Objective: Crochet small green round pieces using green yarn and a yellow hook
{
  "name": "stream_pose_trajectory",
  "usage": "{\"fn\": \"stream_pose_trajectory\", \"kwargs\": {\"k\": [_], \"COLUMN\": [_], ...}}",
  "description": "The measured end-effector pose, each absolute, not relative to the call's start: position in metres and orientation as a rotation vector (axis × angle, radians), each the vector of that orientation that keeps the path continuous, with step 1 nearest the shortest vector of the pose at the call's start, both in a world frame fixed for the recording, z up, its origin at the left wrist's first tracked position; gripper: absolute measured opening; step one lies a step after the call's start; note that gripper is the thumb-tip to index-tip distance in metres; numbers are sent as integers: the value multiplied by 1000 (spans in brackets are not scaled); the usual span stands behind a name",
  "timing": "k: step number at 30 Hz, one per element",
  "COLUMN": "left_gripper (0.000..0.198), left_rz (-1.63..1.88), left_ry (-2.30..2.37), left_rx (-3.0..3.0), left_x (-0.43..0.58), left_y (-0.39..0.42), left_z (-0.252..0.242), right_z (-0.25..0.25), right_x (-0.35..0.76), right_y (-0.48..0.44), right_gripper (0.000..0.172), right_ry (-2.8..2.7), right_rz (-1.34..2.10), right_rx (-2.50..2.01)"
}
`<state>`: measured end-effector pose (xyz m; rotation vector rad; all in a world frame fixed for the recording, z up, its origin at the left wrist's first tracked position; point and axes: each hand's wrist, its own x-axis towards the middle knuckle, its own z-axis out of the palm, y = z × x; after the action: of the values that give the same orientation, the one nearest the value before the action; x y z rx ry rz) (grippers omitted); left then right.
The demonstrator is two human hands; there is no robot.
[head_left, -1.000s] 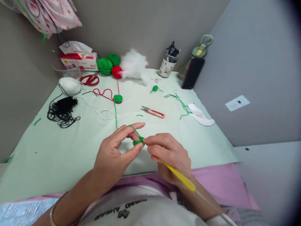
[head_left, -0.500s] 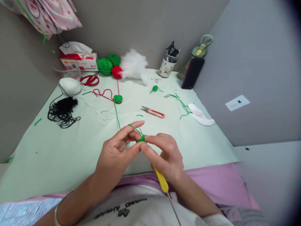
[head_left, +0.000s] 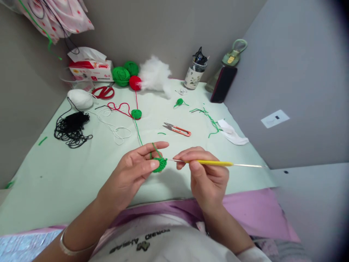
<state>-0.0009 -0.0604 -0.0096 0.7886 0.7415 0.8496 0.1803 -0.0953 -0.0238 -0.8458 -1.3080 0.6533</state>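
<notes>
My left hand (head_left: 131, 171) pinches a small round green crochet piece (head_left: 160, 165) between thumb and fingers. A strand of green yarn (head_left: 138, 133) passes over its raised index finger and runs back to a small green yarn ball (head_left: 136, 114). In my right hand (head_left: 208, 178) is a crochet hook with a yellow handle (head_left: 215, 162), held nearly level like a pencil. The hook's metal tip meets the upper right edge of the crochet piece; whether it sits inside a loop I cannot tell.
Orange thread snips (head_left: 178, 129) lie beyond my hands. Black yarn (head_left: 72, 127), a white yarn ball (head_left: 80, 99) and red scissors (head_left: 103, 92) are at left. Stuffing (head_left: 155, 76), a pen jar (head_left: 195, 74) and a phone (head_left: 223, 84) stand along the back. Green scraps (head_left: 209, 118) lie right.
The hook has swung from pointing steeply away to nearly level, as my right hand moved right and turned. The green crochet piece now shows more of its face in my left hand.
</notes>
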Motion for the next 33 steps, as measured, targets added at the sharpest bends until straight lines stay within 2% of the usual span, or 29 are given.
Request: {"fn": "stream_pose_trajectory", "kwargs": {"k": [5,10,16,23,30,33], "left_gripper": [36,43,34,35,50,58], "left_rz": [1017,1095,901,888,922,925], "left_ry": [998,1090,901,738,783,788], "left_rx": [1203,1474,1165,887,832,813], "left_x": [0,-2,-3,9,15,16], "left_y": [-66,-66,-65,-67,-68,-69], "left_z": [-12,-13,-14,-17,-15,-14], "right_z": [-20,-19,-24,-32,-31,-29], "right_x": [185,187,185,169,170,171], "right_y": [-100,-101,-94,-88,-90,-88], "right_gripper": [24,18,15,15,20,16], "right_ry": [-1474,-1397,-1256,-1305,-1399,-1365], "right_rz": [487,589,840,619,528,584], "right_rx": [-846,-934,-837,-874,-898,-897]}}
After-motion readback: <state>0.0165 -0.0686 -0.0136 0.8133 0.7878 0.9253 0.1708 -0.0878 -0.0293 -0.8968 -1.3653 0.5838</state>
